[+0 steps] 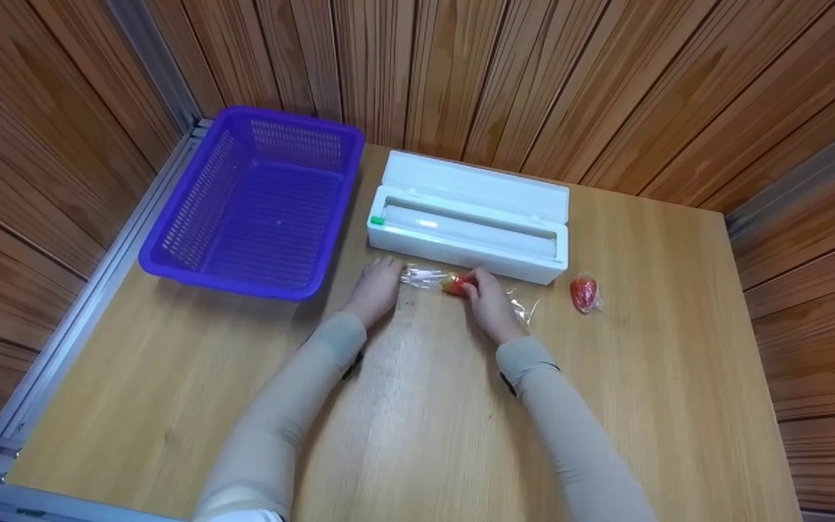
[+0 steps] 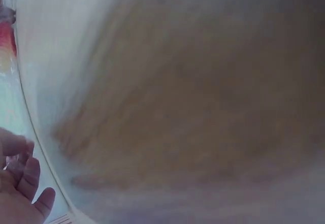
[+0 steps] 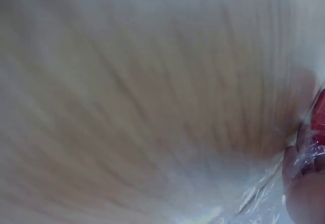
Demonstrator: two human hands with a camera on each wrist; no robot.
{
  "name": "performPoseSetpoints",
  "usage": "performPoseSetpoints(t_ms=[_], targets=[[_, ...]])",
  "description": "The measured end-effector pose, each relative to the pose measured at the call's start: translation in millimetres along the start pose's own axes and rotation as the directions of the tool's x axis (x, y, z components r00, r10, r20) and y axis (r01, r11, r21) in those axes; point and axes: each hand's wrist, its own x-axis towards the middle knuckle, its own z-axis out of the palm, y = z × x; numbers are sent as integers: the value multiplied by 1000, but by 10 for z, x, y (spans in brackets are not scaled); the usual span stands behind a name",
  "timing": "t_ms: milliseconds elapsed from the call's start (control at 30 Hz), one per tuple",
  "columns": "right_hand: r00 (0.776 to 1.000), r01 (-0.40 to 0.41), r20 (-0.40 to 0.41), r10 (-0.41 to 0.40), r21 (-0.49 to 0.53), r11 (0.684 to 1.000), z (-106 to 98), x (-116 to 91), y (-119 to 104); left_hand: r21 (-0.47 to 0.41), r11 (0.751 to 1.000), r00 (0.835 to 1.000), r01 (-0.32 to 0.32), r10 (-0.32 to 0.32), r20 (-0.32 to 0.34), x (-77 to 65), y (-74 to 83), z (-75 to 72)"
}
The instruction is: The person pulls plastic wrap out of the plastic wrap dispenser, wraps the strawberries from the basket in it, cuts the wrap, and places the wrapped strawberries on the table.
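Observation:
A small red-and-yellow fruit [image 1: 454, 283] lies in a strip of cling film [image 1: 425, 277] in front of the white box. My right hand [image 1: 493, 304] grips the fruit from the right, thumb and fingers around its red end. In the right wrist view, crinkled film [image 3: 259, 198] trails beside the red fruit [image 3: 319, 117]. My left hand [image 1: 377, 288] pinches the film's left end, its fingertips right at the twisted plastic. The left wrist view shows the left hand [image 2: 23, 183] with bent fingers, with the fruit [image 2: 7, 43] farther off.
A white cling film dispenser [image 1: 461, 250] stands behind the hands with its lid up and a roll [image 1: 468, 230] inside. To the left is a purple basket [image 1: 243, 283]. Another film-wrapped red fruit [image 1: 585, 293] rests on the wooden table [image 1: 417, 435] at right.

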Motion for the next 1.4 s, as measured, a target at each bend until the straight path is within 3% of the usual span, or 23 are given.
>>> performPoseSetpoints(t_ms=[67, 167, 200, 300, 367, 433, 633, 833, 1033, 1267, 1400], targets=[[999, 28, -34, -29, -28, 999, 7, -7, 1, -13, 1000, 1000, -7, 7, -14, 21, 5, 8], [991, 77, -103, -87, -99, 992, 22, -19, 9, -216, 973, 994, 79, -92, -51, 48, 15, 21], [986, 93, -128, -110, -128, 987, 25, -23, 11, -228, 970, 992, 80, -99, -73, 50, 17, 24], [961, 150, -198, -196, -226, 963, 31, -24, 13, -215, 973, 981, 79, -115, -158, 37, 23, 29], [942, 183, -224, -250, -280, 942, 29, -24, 3, -64, 997, 974, 51, -64, -219, 20, 24, 31], [938, 196, -221, -269, -303, 933, 30, -20, -8, -37, 997, 970, 62, -69, -234, 11, 22, 38], [958, 208, -139, -251, -263, 942, 26, -11, -22, -195, 974, 966, 116, -156, -207, 18, -13, 58], [988, 131, -53, -144, -196, 972, 1, -22, -22, -276, 951, 958, 137, -198, -208, 27, -44, 75], [993, 107, -30, -114, -179, 978, -5, -16, -39, -436, 881, 930, 183, -298, -214, 42, -26, 89], [994, 101, -28, -109, -187, 977, -1, -15, -47, -494, 827, 908, 268, -388, -158, 49, 34, 40], [993, 108, -26, -115, -196, 975, -5, -9, -32, -600, 744, 892, 294, -439, -107, 43, 21, -15]])
